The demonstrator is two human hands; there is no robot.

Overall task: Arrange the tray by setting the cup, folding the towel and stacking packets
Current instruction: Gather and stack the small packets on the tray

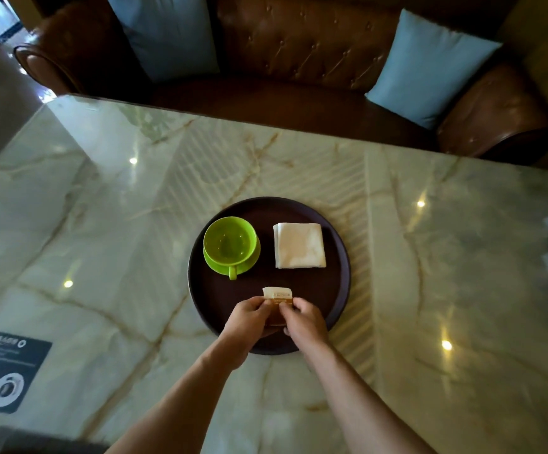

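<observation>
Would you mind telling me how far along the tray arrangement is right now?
Done, by the look of it: the cup sits on its saucer on the tray, and the towel lies folded beside it. In hand: left hand and right hand pinch the packets at the tray's near edge. Left: settling and releasing that stack.

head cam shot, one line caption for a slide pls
Both hands pinch the packets on a round tray beside green cup and folded towel.
</observation>
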